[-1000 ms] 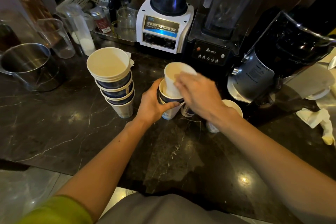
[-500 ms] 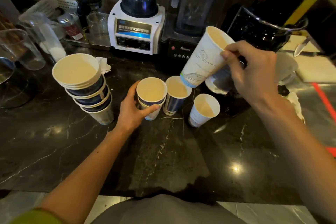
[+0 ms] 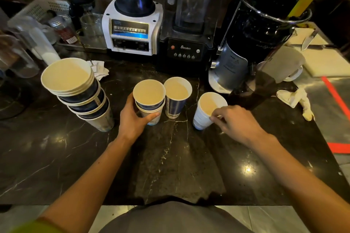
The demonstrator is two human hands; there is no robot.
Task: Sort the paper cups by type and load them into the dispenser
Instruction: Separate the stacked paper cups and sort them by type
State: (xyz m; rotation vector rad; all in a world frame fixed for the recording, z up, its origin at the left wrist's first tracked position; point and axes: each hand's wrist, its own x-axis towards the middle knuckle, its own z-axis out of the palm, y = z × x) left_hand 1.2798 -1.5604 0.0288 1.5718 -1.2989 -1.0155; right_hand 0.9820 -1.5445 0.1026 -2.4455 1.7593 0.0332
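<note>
On the dark marble counter [image 3: 170,157], my left hand [image 3: 130,121] wraps around a short stack of blue-banded paper cups [image 3: 149,98] standing at the centre. Touching that stack on its right is a single taller blue cup [image 3: 177,98]. Further right stands a white paper cup [image 3: 203,117], and the fingertips of my right hand [image 3: 236,125] pinch its near rim. To the left, a leaning stack of several wider blue-banded cups [image 3: 75,89] stands apart from both hands. No dispenser is visible.
Along the back stand a white blender [image 3: 132,30], a black blender [image 3: 185,49] and a black-and-silver machine [image 3: 246,53]. Clear jugs and jars [image 3: 37,39] crowd the back left. At the right lie a crumpled cloth [image 3: 297,100] and a knife [image 3: 308,39] on a board.
My right hand lifted a white cup out of the centre stack, swung it up and right, then came down to the white cup on the counter. My left hand stayed on the stack.
</note>
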